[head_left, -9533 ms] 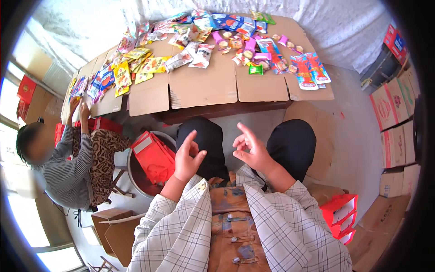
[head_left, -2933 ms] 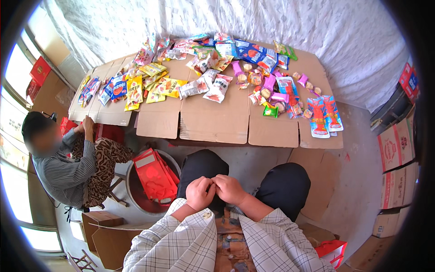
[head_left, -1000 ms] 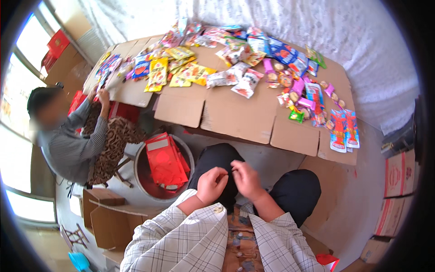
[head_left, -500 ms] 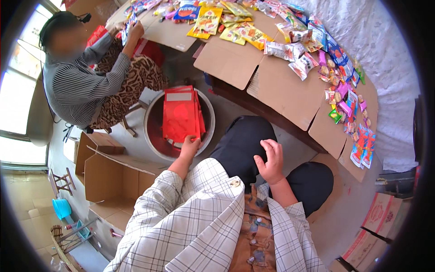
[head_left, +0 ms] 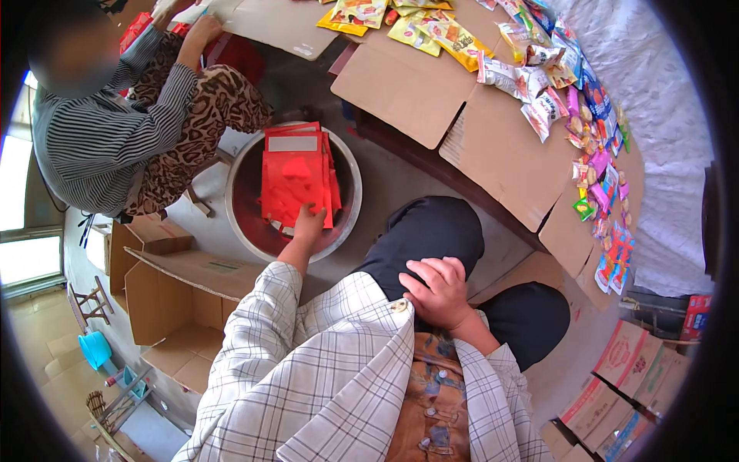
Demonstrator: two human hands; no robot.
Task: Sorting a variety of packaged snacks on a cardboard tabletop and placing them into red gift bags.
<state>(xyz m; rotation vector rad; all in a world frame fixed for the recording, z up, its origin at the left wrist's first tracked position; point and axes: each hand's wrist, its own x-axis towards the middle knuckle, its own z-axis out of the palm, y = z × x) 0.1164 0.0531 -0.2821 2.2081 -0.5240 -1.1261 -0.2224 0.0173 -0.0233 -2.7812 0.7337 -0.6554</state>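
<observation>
A stack of flat red bags (head_left: 295,169), the top one with a pale label strip, lies in a large metal basin (head_left: 352,208) on the floor. My left hand (head_left: 309,225) reaches to the near edge of the stack, its fingers closed on the edge of a red bag; the fingertips partly merge with the red. Over my lap, my right hand (head_left: 440,292) holds nothing, with its fingers loosely bent and apart.
Cardboard (head_left: 500,158) covers a table ahead, bearing yellow snack packets (head_left: 454,38) and small wrapped sweets (head_left: 596,173). Another person (head_left: 100,146) sits at the left. An open carton (head_left: 177,300) stands left of me; flattened boxes (head_left: 616,377) lie at right.
My left hand has moved slightly left and up over the bags' near edge. My right hand has come left and down toward my lap. The view has shifted a little.
</observation>
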